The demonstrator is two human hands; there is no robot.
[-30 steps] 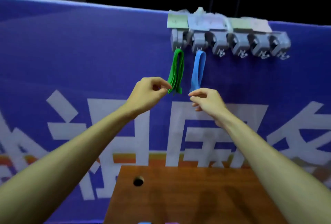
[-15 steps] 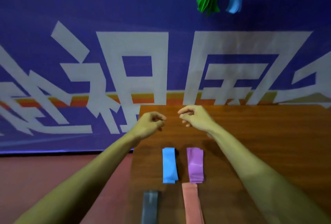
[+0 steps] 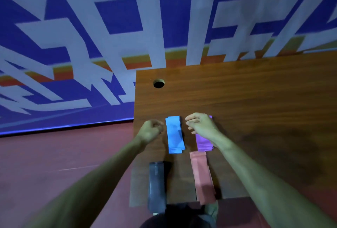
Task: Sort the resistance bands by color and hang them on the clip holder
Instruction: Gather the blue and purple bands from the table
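Between the two hands lies the blue band point(image 3: 175, 134), folded flat on the bench point(image 3: 255, 100), its long axis running from near to far. The left hand point(image 3: 150, 131) hovers just beside its left edge with fingers point(image 3: 159, 126) clenched on nothing. The right hand point(image 3: 200, 126) hovers just beside its right edge, fingers point(image 3: 189, 118) loosely bent and released, thumb and forefinger pointing left toward the band's far end. Both hands look about equally near to that far end, so either could pinch it; my guess is that this band is the next pick.

Under the right hand and wrist lies the purple band point(image 3: 203, 143), parallel to the blue one and partly hidden. Nearer, the pink band point(image 3: 202, 176) continues the purple one's line, and the dark band point(image 3: 156, 185) lies to its left; both overhang the near edge. A round hole point(image 3: 159, 83) sits in the far left corner. Beyond the bench hangs a blue banner point(image 3: 118, 16). No clip holder is in view.
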